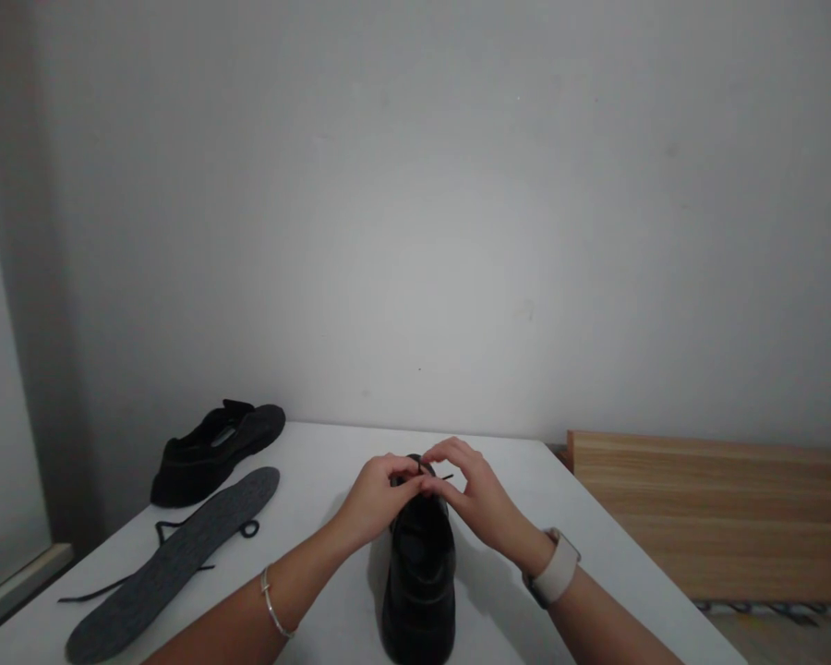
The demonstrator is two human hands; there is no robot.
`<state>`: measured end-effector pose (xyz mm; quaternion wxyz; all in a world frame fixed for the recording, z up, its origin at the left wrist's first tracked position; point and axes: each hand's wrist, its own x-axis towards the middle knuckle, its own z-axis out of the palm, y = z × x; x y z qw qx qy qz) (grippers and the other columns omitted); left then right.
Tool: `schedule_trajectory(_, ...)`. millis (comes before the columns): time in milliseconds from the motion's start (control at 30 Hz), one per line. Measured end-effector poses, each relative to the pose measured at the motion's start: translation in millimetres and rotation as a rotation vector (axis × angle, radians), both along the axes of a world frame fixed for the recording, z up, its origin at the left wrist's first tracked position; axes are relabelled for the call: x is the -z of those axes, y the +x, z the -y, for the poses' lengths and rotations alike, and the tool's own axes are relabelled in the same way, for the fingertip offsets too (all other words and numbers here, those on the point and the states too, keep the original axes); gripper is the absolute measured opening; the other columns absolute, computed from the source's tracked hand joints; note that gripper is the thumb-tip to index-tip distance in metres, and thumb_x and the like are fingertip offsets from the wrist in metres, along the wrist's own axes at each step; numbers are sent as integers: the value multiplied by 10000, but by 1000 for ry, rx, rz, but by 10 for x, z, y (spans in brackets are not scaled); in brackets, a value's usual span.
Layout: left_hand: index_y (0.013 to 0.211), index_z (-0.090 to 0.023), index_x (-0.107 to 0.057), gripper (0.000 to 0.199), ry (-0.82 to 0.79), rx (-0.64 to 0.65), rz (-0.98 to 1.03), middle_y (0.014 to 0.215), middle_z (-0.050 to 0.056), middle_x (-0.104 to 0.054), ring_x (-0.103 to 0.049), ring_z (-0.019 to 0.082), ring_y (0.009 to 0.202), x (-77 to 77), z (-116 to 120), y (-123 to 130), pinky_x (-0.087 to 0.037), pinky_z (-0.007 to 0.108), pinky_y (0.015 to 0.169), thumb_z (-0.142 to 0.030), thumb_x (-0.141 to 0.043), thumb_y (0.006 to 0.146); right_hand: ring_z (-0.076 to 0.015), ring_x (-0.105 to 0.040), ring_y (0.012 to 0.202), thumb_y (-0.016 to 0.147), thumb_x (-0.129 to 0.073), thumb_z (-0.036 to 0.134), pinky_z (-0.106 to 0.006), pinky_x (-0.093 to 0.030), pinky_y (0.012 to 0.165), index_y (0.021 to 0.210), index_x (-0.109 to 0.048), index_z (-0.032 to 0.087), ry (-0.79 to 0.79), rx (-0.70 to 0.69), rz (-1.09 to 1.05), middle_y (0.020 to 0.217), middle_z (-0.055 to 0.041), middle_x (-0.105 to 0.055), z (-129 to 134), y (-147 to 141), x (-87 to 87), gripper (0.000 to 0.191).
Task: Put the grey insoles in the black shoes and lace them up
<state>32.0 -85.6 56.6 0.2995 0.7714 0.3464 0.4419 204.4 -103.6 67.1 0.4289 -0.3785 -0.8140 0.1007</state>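
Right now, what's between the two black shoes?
In the head view, the insole and a lace under it lie between the far shoe and near shoe. Your left arm reaches across there too.

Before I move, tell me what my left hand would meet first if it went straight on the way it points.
Most likely your right hand: its fingertips face those of the left hand over the near shoe. Depth is unclear, so they may already touch.

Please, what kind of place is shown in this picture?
Probably a room in a home: a white table against a plain wall, with a wooden board beside it and a black shoe on top.
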Motion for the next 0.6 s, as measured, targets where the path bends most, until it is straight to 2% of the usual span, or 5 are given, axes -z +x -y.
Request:
schedule_trajectory(100,699,-172,-713,237,-9,-9,3,719,28,-716,-615,196,755,-6,3,-23,-423,288,749,-341,-584,802,-169,-589,777,861,-608,305,-314,-431,754,861,-655,201,-73,8,5,825,-25,-659,-26,26,27,114)
schedule_trajectory(267,715,-167,-725,168,-39,-27,30,727,36,-726,-625,196,766,-4,10,-17,-429,296,759,-279,-610,764,-175,-538,782,883,-571,209,-336,-358,763,793,-619,187,145,147,155,793,-23,-616,39,75,14,105)
schedule_trajectory(467,736,-123,-705,155,-355,66,182,760,65,-719,-628,189,750,23,-25,-12,-445,294,718,-250,-669,654,-165,-511,842,888,-528,117,-332,-336,815,852,-571,201,166,-6,268,840,-11,-600,117,152,63,100)
schedule_trajectory(533,718,-129,-685,127,-375,56,174,747,51,-705,-616,182,746,31,-21,-3,-438,287,705,-219,-666,631,-167,-505,841,885,-529,121,-341,-335,825,848,-561,200,162,-29,312,837,-9,-596,130,168,65,92)
schedule_trajectory(600,682,-145,-642,70,-314,26,133,721,32,-679,-598,176,739,28,5,15,-430,286,700,-183,-648,623,-176,-504,854,877,-543,145,-358,-334,840,848,-567,203,158,-40,344,849,-13,-600,143,166,53,69)
